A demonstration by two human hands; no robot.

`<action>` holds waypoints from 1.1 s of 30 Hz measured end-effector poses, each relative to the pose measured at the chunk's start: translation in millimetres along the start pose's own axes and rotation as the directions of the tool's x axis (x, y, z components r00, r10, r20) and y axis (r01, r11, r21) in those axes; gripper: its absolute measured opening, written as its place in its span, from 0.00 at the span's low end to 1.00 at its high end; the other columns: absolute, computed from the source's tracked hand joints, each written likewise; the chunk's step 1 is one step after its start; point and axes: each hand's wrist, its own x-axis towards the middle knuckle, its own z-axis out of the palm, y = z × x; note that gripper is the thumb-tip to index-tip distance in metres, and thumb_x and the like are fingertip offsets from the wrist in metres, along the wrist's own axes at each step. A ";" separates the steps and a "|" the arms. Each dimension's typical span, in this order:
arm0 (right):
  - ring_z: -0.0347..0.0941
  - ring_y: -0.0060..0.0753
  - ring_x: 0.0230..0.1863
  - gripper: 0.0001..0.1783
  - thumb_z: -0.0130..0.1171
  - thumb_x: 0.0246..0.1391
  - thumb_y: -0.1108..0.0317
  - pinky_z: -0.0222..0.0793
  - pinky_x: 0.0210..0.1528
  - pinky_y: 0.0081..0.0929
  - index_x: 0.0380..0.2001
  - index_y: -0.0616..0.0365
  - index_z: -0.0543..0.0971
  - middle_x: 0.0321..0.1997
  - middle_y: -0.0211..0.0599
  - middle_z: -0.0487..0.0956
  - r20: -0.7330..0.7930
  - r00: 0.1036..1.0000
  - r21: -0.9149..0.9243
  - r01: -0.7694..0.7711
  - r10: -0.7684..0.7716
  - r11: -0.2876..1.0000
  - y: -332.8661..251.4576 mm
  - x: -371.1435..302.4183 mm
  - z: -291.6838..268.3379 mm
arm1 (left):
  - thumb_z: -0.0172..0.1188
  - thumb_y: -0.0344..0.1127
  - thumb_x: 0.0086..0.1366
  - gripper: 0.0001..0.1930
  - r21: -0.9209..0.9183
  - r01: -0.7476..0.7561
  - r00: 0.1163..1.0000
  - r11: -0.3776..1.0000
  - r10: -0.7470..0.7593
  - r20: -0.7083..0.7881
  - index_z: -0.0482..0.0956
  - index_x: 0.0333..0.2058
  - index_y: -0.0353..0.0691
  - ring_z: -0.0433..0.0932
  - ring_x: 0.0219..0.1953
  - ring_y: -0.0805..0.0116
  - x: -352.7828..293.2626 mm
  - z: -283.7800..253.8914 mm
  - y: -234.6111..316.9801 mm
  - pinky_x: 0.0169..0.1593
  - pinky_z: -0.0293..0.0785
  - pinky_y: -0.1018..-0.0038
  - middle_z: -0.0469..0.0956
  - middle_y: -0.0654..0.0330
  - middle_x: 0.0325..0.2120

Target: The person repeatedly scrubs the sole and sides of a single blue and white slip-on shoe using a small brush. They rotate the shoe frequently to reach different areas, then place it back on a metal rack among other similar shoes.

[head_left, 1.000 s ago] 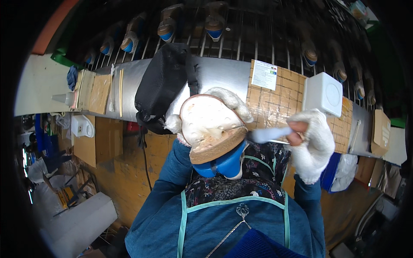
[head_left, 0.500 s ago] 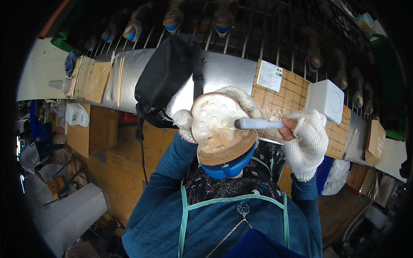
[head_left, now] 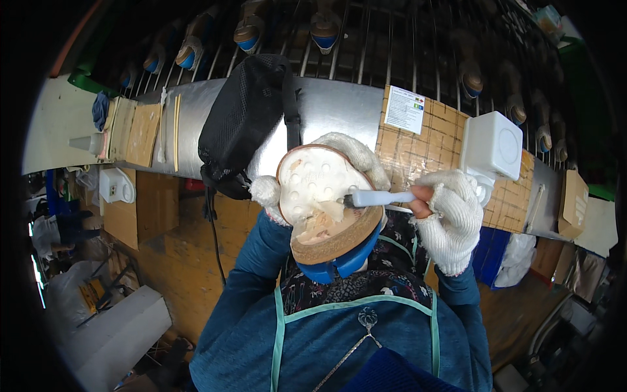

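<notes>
My left hand (head_left: pixel 358 157), in a white knitted glove, is closed round a shoe (head_left: pixel 317 175) at chest height. The shoe's underside faces up, with a whitish coating and rows of round dimples. A brown textured band (head_left: pixel 339 242) curves along its near end, and a blue shoe last (head_left: pixel 336 266) shows below that. In my right hand (head_left: pixel 450 219), gloved with bare fingertips, is a brush (head_left: pixel 382 198) with a pale handle. Its dark bristles are at the underside near the lower right edge; they appear to touch it.
Ahead runs a metal bench (head_left: pixel 330 108) with a black mesh bag (head_left: pixel 245 124), a cardboard sheet (head_left: pixel 418 153) and a white plastic container (head_left: pixel 494 147). Beyond it, several shoes on blue lasts (head_left: pixel 247 36) rest on metal bars. At left lie thin sticks (head_left: pixel 177 134).
Both hands, the shoe and the brush have shifted slightly left in view. The brush tip has moved a little lower on the underside, nearer the brown band.
</notes>
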 end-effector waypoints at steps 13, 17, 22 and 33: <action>0.77 0.36 0.38 0.13 0.74 0.38 0.74 0.70 0.39 0.31 0.30 0.62 0.84 0.38 0.40 0.81 -0.148 0.973 0.249 -0.139 0.180 0.958 9.8 -15.5 8.1 | 0.69 0.69 0.40 0.55 0.133 0.005 0.989 0.991 -0.025 0.146 0.67 0.52 0.20 0.75 0.50 0.39 9.2 -4.1 12.6 0.54 0.73 0.51 0.72 0.30 0.45; 0.77 0.36 0.40 0.12 0.74 0.39 0.75 0.72 0.39 0.29 0.32 0.62 0.87 0.38 0.43 0.81 -0.091 0.963 0.337 -0.211 0.255 0.918 10.1 -18.7 7.3 | 0.69 0.76 0.36 0.58 0.168 -0.071 0.973 0.983 0.032 0.227 0.68 0.49 0.24 0.76 0.51 0.39 5.9 -25.6 7.8 0.54 0.74 0.49 0.73 0.31 0.44; 0.77 0.37 0.40 0.13 0.74 0.40 0.71 0.70 0.42 0.30 0.33 0.61 0.87 0.39 0.40 0.82 -0.017 0.981 0.248 -0.181 0.191 0.952 13.8 -15.6 13.9 | 0.69 0.78 0.35 0.58 0.133 -0.064 0.973 0.989 0.033 0.227 0.69 0.47 0.26 0.77 0.48 0.40 2.4 -38.8 5.6 0.52 0.77 0.51 0.74 0.32 0.43; 0.77 0.37 0.40 0.14 0.74 0.38 0.69 0.70 0.42 0.31 0.32 0.60 0.87 0.39 0.40 0.82 -0.062 0.997 0.111 -0.029 0.036 0.993 37.4 -12.2 21.0 | 0.74 0.72 0.36 0.54 0.118 -0.039 0.999 0.992 0.036 0.025 0.69 0.49 0.29 0.78 0.47 0.40 -4.5 -28.7 8.6 0.49 0.80 0.53 0.74 0.33 0.43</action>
